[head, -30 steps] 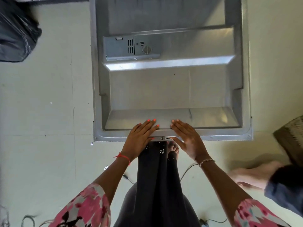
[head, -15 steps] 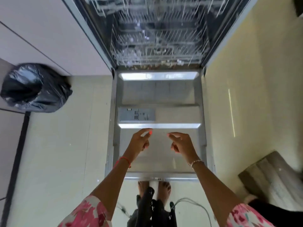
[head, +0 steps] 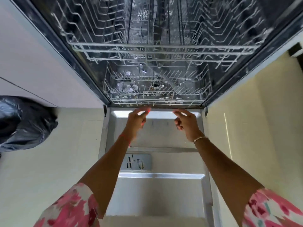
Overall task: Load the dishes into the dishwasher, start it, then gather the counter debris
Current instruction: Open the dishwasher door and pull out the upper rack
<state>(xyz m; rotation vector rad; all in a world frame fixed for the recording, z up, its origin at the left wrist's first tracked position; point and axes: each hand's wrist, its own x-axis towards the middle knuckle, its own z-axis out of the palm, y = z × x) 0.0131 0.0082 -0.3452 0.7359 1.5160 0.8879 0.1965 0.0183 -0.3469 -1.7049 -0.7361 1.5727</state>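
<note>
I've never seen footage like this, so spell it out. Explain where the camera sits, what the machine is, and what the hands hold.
No robot here: a person wears one camera on the head, so you look down along both arms. The left hand and right hand are bare and hold nothing. They are stretched close to the front edge of the lower rack, and blur hides whether they touch it. The machine is an open dishwasher: its door lies flat below the arms, with the detergent dispenser set in it. The upper rack sits above. No dishes show in either rack. A black bag sits on the floor at the left.
</note>
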